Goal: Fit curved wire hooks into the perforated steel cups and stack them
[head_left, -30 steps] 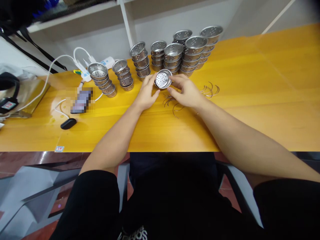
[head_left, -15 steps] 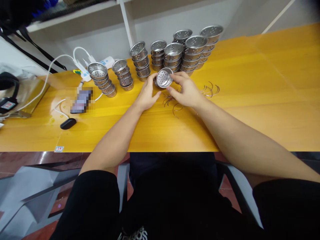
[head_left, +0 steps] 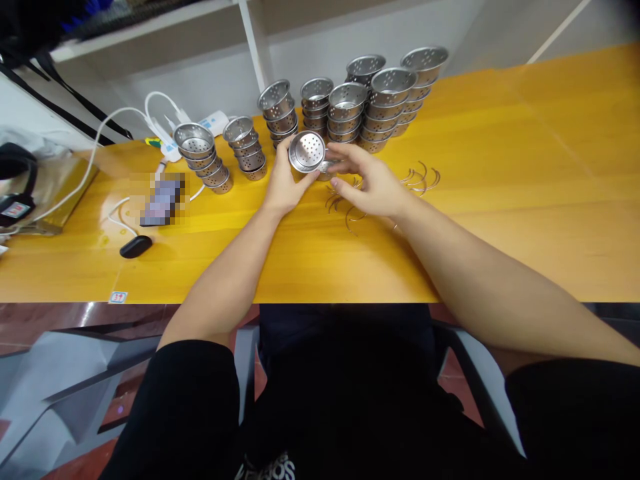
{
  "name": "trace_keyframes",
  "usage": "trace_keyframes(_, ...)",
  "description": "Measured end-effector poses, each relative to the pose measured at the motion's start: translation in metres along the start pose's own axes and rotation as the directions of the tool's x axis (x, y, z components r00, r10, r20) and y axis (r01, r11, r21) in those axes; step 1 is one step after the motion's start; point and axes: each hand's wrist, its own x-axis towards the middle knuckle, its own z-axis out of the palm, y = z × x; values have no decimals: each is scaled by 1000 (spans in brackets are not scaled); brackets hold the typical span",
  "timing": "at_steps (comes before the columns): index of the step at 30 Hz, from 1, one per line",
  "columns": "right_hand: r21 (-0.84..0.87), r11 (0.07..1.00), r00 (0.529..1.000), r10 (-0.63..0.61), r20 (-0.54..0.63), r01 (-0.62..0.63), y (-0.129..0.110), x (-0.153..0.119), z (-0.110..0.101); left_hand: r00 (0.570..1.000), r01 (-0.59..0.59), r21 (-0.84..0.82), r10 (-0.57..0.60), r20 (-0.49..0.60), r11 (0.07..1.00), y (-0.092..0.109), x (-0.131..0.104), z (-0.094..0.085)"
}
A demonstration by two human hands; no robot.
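Observation:
My left hand (head_left: 284, 183) is wrapped round a perforated metal cup (head_left: 307, 151), whose round holed face is turned toward me. To its right, my right hand (head_left: 367, 179) has its fingers apart, close to the cup's rim and holding nothing that shows. Another small metal cup (head_left: 326, 171) is partly visible between the hands, low near the table. Thin curved copper-coloured wires (head_left: 423, 180) lie on the table beside and beyond my right hand. Behind both hands stand stacks of the same perforated cups (head_left: 347, 100).
Two more cup stacks (head_left: 196, 141) stand to the left. Further left are a blurred phone (head_left: 164, 202), a black oval object (head_left: 136, 247), white cables and a power strip (head_left: 173, 150). The yellow table's (head_left: 320, 280) front edge runs before me.
The cup has moved left with my left hand, and its holed face is turned more toward me. My right hand's fingers have come off it, uncovering part of another cup.

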Motion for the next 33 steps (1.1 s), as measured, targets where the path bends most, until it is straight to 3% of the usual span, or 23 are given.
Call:
trace_keyframes(5, -198, 978, 998, 60, -13, -62, 10, -1, -17, 1000, 5, 10, -5, -19, 1000, 3, -4, -2)
trace_keyframes(9, -387, 922, 982, 85, 170, -13, 30, -2, -35, 999, 31, -37, -32, -5, 999, -4, -6, 1)
trace_keyframes(11, -421, 907, 974, 93, 208, 3, 40, -3, -39, 999, 48, -42, -48, 5, 998, -7, -6, 2)
trace_keyframes(17, -441, 896, 972, 142, 189, -45, 52, -1, -27, 999, 45, -44, -45, 18, 998, -8, -5, 2)
trace_keyframes(25, -490, 870, 981, 134, 138, -50, 44, -2, -16, 997, 48, -44, -45, 69, 998, -5, -5, 1)
trace_keyframes(33, -362, 931, 988, 98, 122, -48, 38, 1, -17, 996, 63, -41, -61, 61, 997, -3, -5, -1)
